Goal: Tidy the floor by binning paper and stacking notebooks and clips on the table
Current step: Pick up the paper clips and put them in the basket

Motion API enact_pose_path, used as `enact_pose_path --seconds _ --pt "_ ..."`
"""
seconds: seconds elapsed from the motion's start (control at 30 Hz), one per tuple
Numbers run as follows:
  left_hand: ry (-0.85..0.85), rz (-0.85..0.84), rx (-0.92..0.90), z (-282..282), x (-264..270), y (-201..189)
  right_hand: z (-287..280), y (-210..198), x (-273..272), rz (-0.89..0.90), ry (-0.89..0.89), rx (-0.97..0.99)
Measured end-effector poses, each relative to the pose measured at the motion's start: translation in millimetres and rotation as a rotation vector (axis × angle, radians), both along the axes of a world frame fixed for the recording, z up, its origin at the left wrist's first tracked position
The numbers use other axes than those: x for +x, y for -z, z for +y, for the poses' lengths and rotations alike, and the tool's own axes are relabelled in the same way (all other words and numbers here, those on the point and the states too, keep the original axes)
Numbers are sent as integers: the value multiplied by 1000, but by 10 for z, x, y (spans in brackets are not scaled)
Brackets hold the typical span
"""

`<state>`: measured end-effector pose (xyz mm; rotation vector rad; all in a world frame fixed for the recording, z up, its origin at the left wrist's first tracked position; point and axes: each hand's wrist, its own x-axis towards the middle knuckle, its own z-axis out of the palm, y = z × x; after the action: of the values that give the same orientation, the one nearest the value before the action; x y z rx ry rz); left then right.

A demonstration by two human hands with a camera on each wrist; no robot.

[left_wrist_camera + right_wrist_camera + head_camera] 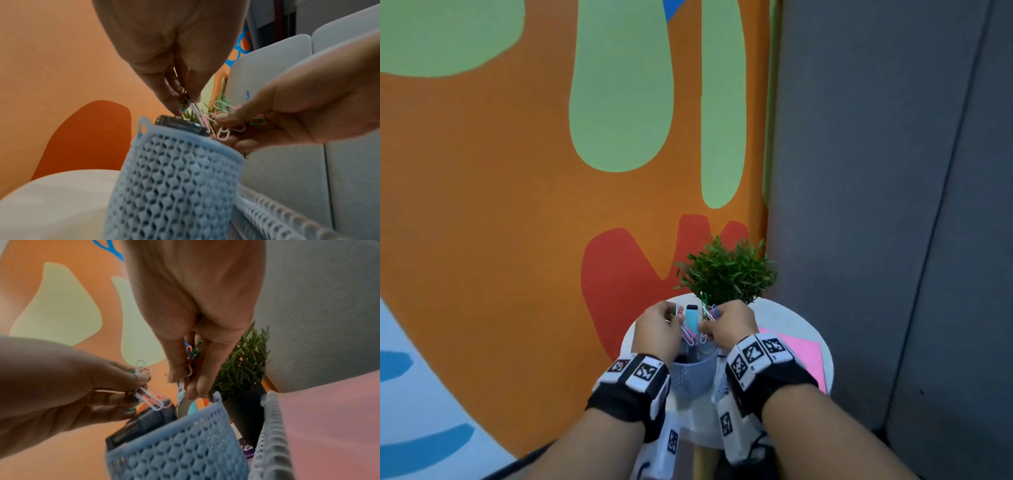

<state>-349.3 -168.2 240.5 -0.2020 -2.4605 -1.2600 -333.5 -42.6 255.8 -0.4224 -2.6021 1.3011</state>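
My left hand [677, 319] pinches a bunch of coloured paper clips [688, 337] just above a blue mesh cup [693, 375] on the small round white table [784, 320]. My right hand [709, 325] pinches another bunch of paper clips [705, 305] beside it, over the same cup. In the left wrist view the left fingers [174, 97] grip pink and white clips [200, 116] over the cup's rim [185, 134]. In the right wrist view the right fingers [191, 386] hold clips [193, 350] that dangle towards the cup [180, 447]. A pink notebook [806, 353] lies flat on the table at the right.
The cup holds a dark stapler-like item [144, 420] and a light blue marker [691, 317]. A second mesh container [271, 434] stands right of the cup. A potted green plant [726, 270] sits at the table's back. Grey padded panels [893, 205] rise at the right, an orange patterned carpet [500, 240] lies left.
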Motion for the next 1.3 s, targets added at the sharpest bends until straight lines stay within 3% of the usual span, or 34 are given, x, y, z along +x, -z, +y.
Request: enact_pose_path --seconds 0.27,0.53,1.0,1.3 --pt "76 84 -131 104 -41 82 -121 -3 -111 -114 -61 311" --pt "120 127 -113 76 -24 169 -124 4 -92 -141 -164 380" --pt "108 201 -208 42 14 177 -31 64 -24 -39 -268 122" --pt "157 255 -252 -43 30 385 0 131 -26 9 -313 56"
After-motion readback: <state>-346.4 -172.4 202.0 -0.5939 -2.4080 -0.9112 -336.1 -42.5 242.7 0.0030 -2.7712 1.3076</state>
